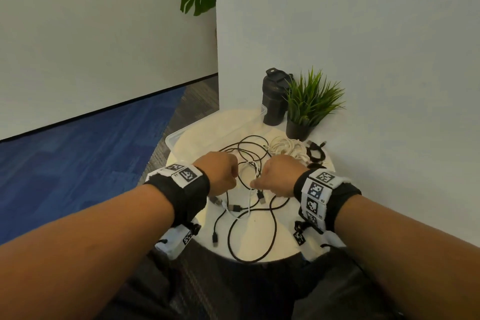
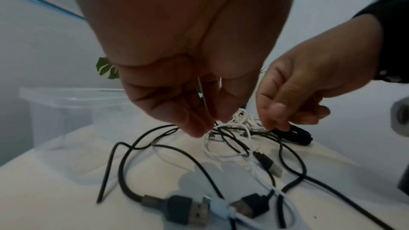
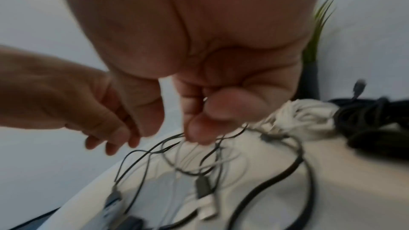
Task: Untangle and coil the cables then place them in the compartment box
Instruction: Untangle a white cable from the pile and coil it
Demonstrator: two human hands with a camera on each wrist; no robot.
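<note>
Thin black cables (image 1: 272, 215) and a white cable (image 1: 248, 205) lie tangled on the round white table (image 1: 288, 247). My left hand (image 1: 232, 176) hovers over the tangle and pinches the white cable (image 2: 207, 148), which runs up through its fingers (image 2: 192, 121). Close beside it, my right hand (image 1: 255, 184) pinches strands of the tangle between thumb (image 3: 199, 128) and fingers; blur hides which strand. A coiled white bundle (image 1: 288, 148) and a coiled black bundle (image 1: 315, 153) lie behind the right hand. The clear plastic box (image 1: 176, 138) stands at the table's back left.
A black bottle (image 1: 274, 101) and a potted grass plant (image 1: 309, 106) stand at the back of the table against the white wall. USB plugs (image 2: 190, 211) lie near the front edge. Blue carpet floor drops away on the left.
</note>
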